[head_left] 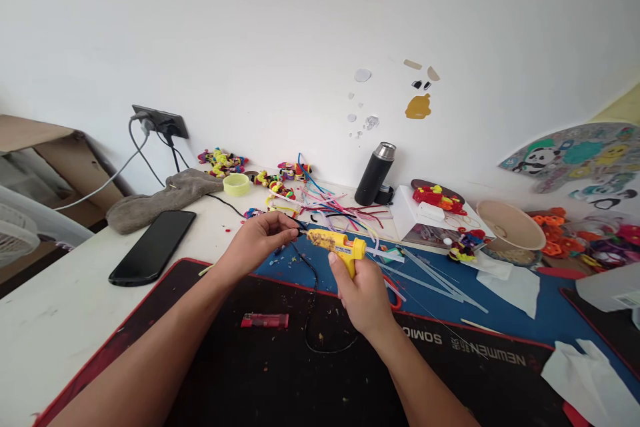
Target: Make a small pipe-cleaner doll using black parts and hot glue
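My right hand is wrapped round the handle of a yellow hot glue gun, its nozzle pointing left. A whitish glue stick sticks out of the gun's back end. At the nozzle, my left hand is closed in a pinch on a small dark piece, mostly hidden by the fingers; its kind cannot be made out. The gun's black cord loops down over the black desk mat. A red lighter lies on the mat below my hands.
Behind my hands lie coloured pipe cleaners and small figures. A black thermos leans near the wall. Loose glue sticks rest on the blue mat. To the left are a phone and a power strip; a bowl stands right.
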Demonstrator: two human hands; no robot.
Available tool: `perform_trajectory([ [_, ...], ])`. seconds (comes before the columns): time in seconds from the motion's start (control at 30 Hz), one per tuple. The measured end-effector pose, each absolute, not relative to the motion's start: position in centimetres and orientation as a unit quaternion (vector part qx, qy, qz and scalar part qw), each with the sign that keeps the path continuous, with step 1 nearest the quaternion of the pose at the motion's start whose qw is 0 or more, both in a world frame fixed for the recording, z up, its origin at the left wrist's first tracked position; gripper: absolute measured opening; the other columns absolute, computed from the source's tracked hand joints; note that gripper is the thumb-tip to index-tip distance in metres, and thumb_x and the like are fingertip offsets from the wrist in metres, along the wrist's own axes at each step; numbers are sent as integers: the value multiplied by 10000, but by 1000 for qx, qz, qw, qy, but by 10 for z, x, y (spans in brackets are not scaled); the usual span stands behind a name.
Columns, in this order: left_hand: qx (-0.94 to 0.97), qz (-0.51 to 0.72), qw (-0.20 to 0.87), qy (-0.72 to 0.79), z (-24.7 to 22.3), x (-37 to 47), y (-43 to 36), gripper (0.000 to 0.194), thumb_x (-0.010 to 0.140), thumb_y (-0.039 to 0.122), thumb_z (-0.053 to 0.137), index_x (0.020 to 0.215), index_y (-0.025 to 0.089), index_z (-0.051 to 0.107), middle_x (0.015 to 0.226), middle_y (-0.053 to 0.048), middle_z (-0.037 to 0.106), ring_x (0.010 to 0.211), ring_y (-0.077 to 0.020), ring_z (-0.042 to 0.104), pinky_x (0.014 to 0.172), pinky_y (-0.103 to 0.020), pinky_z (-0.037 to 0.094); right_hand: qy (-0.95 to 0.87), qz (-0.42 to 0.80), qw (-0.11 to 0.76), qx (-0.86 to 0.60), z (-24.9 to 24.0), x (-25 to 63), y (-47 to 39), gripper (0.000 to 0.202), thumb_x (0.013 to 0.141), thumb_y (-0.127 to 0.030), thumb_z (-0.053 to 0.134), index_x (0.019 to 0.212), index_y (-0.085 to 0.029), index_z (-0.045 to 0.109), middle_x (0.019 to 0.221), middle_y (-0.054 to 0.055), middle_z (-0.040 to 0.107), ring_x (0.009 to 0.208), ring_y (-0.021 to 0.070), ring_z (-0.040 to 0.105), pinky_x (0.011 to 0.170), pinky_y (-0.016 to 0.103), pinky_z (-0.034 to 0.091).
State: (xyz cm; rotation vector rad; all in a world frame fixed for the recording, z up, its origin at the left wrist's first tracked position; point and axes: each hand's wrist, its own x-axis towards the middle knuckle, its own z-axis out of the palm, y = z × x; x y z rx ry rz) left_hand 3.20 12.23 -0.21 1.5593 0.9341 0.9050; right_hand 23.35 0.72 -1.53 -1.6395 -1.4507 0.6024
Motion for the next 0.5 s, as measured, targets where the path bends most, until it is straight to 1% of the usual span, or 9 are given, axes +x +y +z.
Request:
perform_trajectory([
  [0.33,656,382,517,396,-2,31,123,430,736,588,832,858,191,723,776,-33,725,683,-183,631,646,-304,521,-591,228,415,-653,-16,234,7,561,1021,-626,475,595,-263,437,437,-4,502,434,159,484,459,279,373],
  [0.5,655,382,517,397,0,31,122,417,739,575,832,858,191,723,763,-30,720,674,-178,620,641,-303,517,-593,222,411,-655,-16,233,8,554,1020,-617,481,598,-262,429,451,-7,503,441,157,482,470,282,364],
])
